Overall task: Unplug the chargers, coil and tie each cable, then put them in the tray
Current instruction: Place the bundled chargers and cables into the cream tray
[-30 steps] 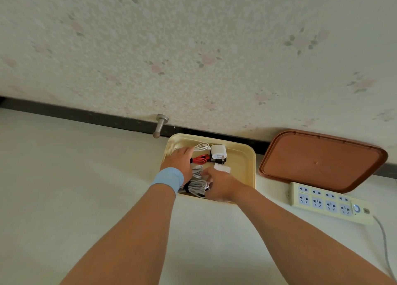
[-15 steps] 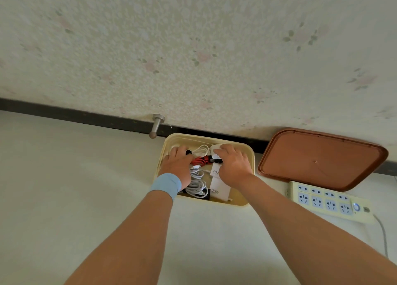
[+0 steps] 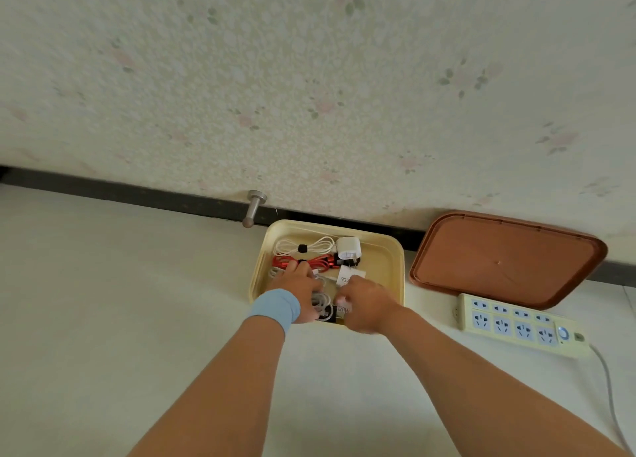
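Inside tray, tied cables, tags barely legible

A brown tray leans against the floral wallpaper at centre right. Just below it a cream power strip lies on the white floor, its grey cord trailing to the lower right. A metal door stop juts from the dark baseboard near centre.
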Demonstrator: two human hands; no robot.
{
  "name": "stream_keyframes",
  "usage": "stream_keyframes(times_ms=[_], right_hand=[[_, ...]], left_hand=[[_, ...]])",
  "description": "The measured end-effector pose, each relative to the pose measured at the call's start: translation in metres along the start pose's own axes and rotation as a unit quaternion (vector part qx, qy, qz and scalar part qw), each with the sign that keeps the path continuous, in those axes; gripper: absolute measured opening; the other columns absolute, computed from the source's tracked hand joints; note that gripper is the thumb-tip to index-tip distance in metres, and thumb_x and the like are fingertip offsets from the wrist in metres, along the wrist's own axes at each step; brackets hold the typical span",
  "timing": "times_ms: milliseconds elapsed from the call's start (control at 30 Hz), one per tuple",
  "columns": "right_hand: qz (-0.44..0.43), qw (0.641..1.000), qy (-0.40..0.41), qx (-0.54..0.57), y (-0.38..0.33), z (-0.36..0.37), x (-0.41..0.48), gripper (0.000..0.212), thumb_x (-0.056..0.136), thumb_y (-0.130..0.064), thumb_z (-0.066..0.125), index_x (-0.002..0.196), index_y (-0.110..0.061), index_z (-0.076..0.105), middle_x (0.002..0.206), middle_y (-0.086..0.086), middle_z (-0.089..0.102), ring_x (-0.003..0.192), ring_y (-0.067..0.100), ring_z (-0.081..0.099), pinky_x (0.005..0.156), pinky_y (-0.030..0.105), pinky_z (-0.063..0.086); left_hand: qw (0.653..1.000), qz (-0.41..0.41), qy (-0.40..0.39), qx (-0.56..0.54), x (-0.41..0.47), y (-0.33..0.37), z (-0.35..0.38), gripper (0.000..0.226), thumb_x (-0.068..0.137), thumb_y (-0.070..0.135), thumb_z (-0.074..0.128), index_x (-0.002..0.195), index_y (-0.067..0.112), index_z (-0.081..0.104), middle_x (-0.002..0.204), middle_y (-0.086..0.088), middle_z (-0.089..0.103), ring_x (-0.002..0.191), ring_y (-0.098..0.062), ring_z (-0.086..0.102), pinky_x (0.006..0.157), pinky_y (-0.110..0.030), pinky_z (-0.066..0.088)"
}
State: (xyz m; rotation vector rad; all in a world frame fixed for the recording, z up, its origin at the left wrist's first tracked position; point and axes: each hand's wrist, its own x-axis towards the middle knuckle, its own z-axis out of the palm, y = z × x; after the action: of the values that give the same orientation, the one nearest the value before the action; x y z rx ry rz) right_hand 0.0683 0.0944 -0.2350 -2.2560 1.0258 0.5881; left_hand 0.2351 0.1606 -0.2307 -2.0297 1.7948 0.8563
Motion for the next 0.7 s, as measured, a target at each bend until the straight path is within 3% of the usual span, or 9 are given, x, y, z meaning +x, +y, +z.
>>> stream_keyframes(times_ms=[100, 200, 400, 500, 567, 633, 700], right_hand=[[0.014, 0.998, 0.013, 0.057, -0.005, 0.007, 0.0, 0.041, 0.087, -0.029, 0.06, 0.128, -0.033, 0.062, 0.121, 0.002, 0.051, 0.111, 0.026, 0.055, 0.093, 0.035, 0.05], [0.031, 0.99, 0.016, 0.136, -0.009, 0.006, 0.005, 0.033, 0.086, -0.034, 0.067, 0.118, -0.029, 0.065, 0.115, -0.003, 0.059, 0.103, 0.02, 0.06, 0.086, 0.032, 0.055], [0.054, 0.936, 0.149, 0.316, -0.017, -0.005, 0.022, 0.021, 0.097, -0.016, 0.062, 0.114, -0.028, 0.064, 0.112, -0.005, 0.065, 0.086, 0.007, 0.06, 0.066, 0.019, 0.047], [0.072, 0.908, 0.208, 0.357, -0.021, -0.004, 0.028, 0.032, 0.096, -0.009, 0.058, 0.122, -0.028, 0.06, 0.12, -0.003, 0.06, 0.098, 0.015, 0.062, 0.081, 0.03, 0.057], [0.078, 0.9, 0.209, 0.373, -0.023, -0.001, 0.031, 0.036, 0.094, -0.004, 0.057, 0.122, -0.025, 0.062, 0.123, -0.002, 0.059, 0.103, 0.015, 0.061, 0.088, 0.031, 0.056], [0.071, 0.918, 0.168, 0.353, -0.024, 0.003, 0.033, 0.036, 0.095, -0.003, 0.054, 0.123, -0.023, 0.065, 0.122, -0.001, 0.065, 0.103, 0.014, 0.062, 0.087, 0.024, 0.053], [0.065, 0.945, 0.11, 0.302, -0.025, 0.006, 0.033, 0.04, 0.097, -0.007, 0.053, 0.132, -0.024, 0.064, 0.128, -0.001, 0.066, 0.108, 0.017, 0.063, 0.089, 0.024, 0.051]], left_hand=[[0.999, -0.01, 0.037, -0.007, -0.001, -0.001, -0.005, 0.041, 0.09, 0.038, 0.057, 0.129, 0.026, 0.054, 0.13, -0.002, 0.046, 0.12, -0.026, 0.042, 0.1, -0.039, 0.041], [0.985, -0.063, 0.094, -0.126, -0.004, -0.007, -0.003, 0.031, 0.095, 0.04, 0.053, 0.119, 0.022, 0.054, 0.121, -0.001, 0.055, 0.102, -0.023, 0.057, 0.09, -0.037, 0.05], [0.957, -0.068, 0.197, -0.203, -0.005, -0.017, 0.004, 0.044, 0.097, 0.038, 0.054, 0.138, 0.026, 0.043, 0.141, 0.005, 0.043, 0.126, -0.019, 0.046, 0.097, -0.034, 0.046], [0.949, -0.098, 0.226, -0.196, -0.002, -0.015, -0.001, 0.053, 0.093, 0.034, 0.063, 0.139, 0.026, 0.037, 0.143, 0.006, 0.039, 0.126, -0.021, 0.048, 0.092, -0.036, 0.048], [0.95, -0.121, 0.235, -0.166, 0.0, -0.017, -0.001, 0.039, 0.092, 0.033, 0.063, 0.126, 0.026, 0.045, 0.134, 0.004, 0.042, 0.112, -0.022, 0.052, 0.081, -0.034, 0.049], [0.955, -0.141, 0.209, -0.154, 0.002, -0.02, -0.002, 0.018, 0.096, 0.032, 0.057, 0.112, 0.025, 0.053, 0.123, 0.003, 0.05, 0.096, -0.021, 0.053, 0.073, -0.032, 0.046], [0.962, -0.136, 0.182, -0.15, 0.005, -0.023, -0.003, 0.014, 0.099, 0.027, 0.049, 0.108, 0.024, 0.059, 0.117, 0.002, 0.057, 0.09, -0.023, 0.057, 0.074, -0.033, 0.048]])
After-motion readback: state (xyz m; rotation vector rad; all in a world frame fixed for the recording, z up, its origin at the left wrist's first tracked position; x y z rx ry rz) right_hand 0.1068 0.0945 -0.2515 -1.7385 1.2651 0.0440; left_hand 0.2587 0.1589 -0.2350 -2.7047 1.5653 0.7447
